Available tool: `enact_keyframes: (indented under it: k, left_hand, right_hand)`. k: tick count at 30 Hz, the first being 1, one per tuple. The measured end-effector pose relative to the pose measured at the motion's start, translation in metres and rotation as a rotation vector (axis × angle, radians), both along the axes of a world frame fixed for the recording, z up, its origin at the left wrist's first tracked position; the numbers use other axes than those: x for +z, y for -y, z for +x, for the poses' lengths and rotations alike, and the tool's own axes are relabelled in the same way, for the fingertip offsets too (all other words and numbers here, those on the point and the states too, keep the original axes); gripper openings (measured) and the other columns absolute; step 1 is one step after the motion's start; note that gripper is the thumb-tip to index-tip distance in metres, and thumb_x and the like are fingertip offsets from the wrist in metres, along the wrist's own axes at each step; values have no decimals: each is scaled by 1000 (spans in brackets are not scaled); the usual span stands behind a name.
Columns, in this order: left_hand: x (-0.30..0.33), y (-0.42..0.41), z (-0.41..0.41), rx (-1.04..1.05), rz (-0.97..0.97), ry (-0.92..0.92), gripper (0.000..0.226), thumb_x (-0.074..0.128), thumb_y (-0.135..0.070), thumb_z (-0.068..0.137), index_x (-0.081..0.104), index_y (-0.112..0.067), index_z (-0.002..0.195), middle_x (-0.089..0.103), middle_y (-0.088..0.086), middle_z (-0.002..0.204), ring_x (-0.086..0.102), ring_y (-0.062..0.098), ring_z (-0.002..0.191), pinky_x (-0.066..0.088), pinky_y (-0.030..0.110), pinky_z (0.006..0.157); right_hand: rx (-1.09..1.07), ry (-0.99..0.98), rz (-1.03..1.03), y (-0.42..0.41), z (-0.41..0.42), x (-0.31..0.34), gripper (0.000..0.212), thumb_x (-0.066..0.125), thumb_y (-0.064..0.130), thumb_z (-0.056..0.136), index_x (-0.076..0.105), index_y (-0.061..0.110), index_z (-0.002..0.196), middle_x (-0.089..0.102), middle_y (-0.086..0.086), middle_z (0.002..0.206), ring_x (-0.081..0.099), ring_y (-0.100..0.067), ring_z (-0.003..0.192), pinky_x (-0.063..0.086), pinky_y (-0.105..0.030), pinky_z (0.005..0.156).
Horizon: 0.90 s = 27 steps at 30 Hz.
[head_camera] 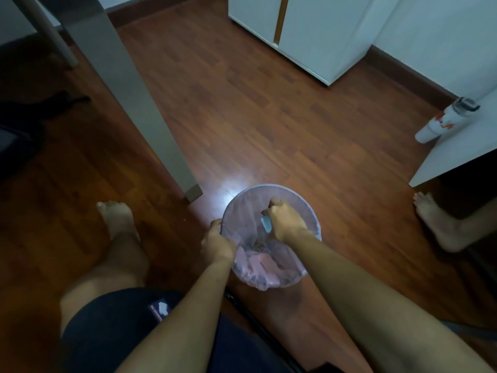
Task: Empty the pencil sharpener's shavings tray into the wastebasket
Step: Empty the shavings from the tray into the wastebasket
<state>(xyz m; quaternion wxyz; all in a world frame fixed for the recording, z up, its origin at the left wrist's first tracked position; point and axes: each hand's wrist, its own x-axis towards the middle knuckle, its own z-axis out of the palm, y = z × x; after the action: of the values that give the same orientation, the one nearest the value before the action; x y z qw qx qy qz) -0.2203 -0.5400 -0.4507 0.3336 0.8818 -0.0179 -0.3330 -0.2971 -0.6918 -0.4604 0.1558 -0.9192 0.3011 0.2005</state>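
A small round wastebasket (309,211) lined with a pinkish plastic bag stands on the wooden floor between my legs. My left hand (217,239) grips its rim on the left side. My right hand (285,220) is over the basket's opening, closed around a small pale blue shavings tray (266,224) that is tipped downward. A little heap of brown shavings (258,243) lies inside the bag below the tray, beside crumpled pink paper.
A grey table leg (150,122) comes down just left of the basket. A white cabinet (317,36) stands at the back. A white desk edge (454,154) with a bottle (443,121) is at the right. My bare feet (118,216) rest on the floor.
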Motion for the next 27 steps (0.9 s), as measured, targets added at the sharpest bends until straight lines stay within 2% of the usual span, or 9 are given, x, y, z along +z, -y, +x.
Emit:
enact_keyframes:
  k: [6,11,13,16,19,23,27]
  left_hand:
    - [-5,1,4,-17,20,-26,42,52,-7,89,60,-22,128,62,17,129,59,40,117,50,39,93]
    - [-5,6,13,-65,83,-88,57,61,-16,85,48,-19,140,58,19,135,58,40,120,52,41,96]
    - [2,10,16,-67,104,-102,57,64,-22,84,49,-13,139,57,19,135,58,40,120,51,42,98]
    - [21,17,20,-103,87,-68,55,66,-28,84,53,-9,134,58,18,135,58,38,120,51,43,99]
    - [47,22,26,-200,65,-11,55,61,-31,88,53,-10,138,55,15,140,55,34,126,46,36,102]
    - [82,28,33,-246,32,28,51,57,-35,89,59,-10,134,58,11,139,53,30,129,42,32,104]
    - [124,28,34,-237,-39,66,49,60,-28,90,58,-7,134,58,11,139,52,27,130,38,31,106]
  right_hand:
    - [-26,-13,17,4,3,9,72,82,24,70,57,13,137,47,-9,125,50,-32,118,50,-42,91]
    - [-48,-13,19,7,8,26,78,84,25,66,56,13,138,48,-9,129,53,-32,118,49,-41,94]
    - [-74,9,28,7,9,37,78,85,24,65,57,13,137,49,-9,132,55,-31,119,49,-40,96]
    - [-104,44,42,7,9,55,76,84,24,64,59,13,135,51,-10,134,57,-29,119,50,-37,96]
    - [-128,44,48,6,8,80,73,83,26,68,58,12,136,52,-10,133,58,-29,116,49,-35,91]
    - [-227,111,113,4,6,115,69,83,31,68,63,7,130,64,-12,126,62,-29,111,53,-34,87]
    - [-386,245,220,2,0,151,62,80,35,69,68,9,124,71,-11,118,67,-26,101,55,-37,85]
